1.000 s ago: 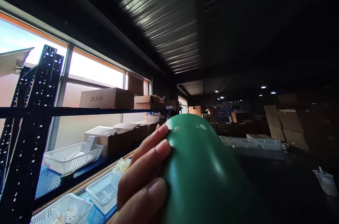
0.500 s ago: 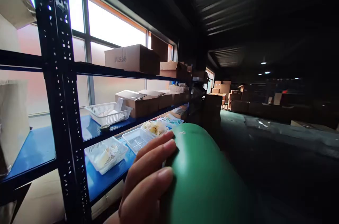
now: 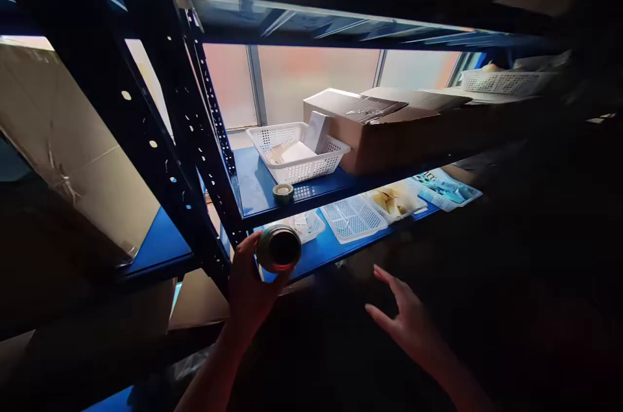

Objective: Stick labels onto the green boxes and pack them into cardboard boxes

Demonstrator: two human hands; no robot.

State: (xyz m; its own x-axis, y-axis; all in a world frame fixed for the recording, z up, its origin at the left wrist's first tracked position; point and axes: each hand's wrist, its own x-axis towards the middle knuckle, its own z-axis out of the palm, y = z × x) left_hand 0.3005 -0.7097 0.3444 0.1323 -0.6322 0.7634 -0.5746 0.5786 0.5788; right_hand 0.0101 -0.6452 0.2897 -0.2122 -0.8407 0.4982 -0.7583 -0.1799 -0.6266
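Observation:
My left hand [image 3: 250, 289] is wrapped round a green bottle [image 3: 263, 244], whose round, dark mouth faces me. No lid is on it. The bottle is in front of the lower shelf and hides part of a white basket [image 3: 311, 225]. Just above it, a small round green lid [image 3: 283, 194] lies near the front edge of the blue middle shelf [image 3: 256, 188]. Lower right, my right hand [image 3: 402, 315] is held in the air with thumb and fingers apart, holding nothing.
A white basket [image 3: 304, 172] with pale boxes stands behind the lid, beside an open cardboard box [image 3: 384, 139]. Several white baskets line the lower shelf [image 3: 311, 263]. A dark perforated upright [image 3: 160, 159] rises at left, with a large carton [image 3: 92, 152] beyond it.
The green bottle has come down from close in front of the camera, its mouth now showing. My view has turned down towards the shelves. My right hand has come into view.

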